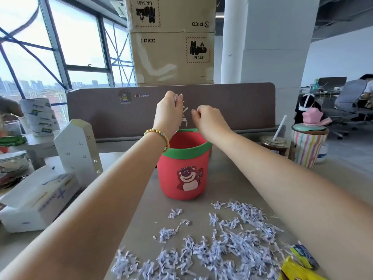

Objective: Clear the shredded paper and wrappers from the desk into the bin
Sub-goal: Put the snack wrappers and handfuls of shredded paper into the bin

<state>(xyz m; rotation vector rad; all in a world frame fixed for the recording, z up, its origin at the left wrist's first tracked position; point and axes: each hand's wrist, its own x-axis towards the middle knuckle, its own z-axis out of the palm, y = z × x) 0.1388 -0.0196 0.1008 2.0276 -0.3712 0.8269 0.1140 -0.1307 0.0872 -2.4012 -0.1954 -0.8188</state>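
A red bin point(184, 174) with a green rim and a bear picture stands on the grey desk point(222, 178). My left hand point(168, 110) is raised above its opening and pinches a few strips of shredded paper; some strips point(184, 118) hang or fall below it toward the bin. My right hand point(207, 118) hovers beside it over the bin with fingers curled and nothing visible in them. A wide scatter of shredded paper point(222, 245) covers the near desk. Yellow wrappers point(298, 263) lie at the front right edge.
A tissue pack point(38, 201) and a white house-shaped box point(78, 146) stand to the left. A jar with a straw point(275, 145) and a striped cup point(308, 146) sit to the right. A brown divider panel point(232, 110) backs the desk, cardboard boxes point(171, 47) behind.
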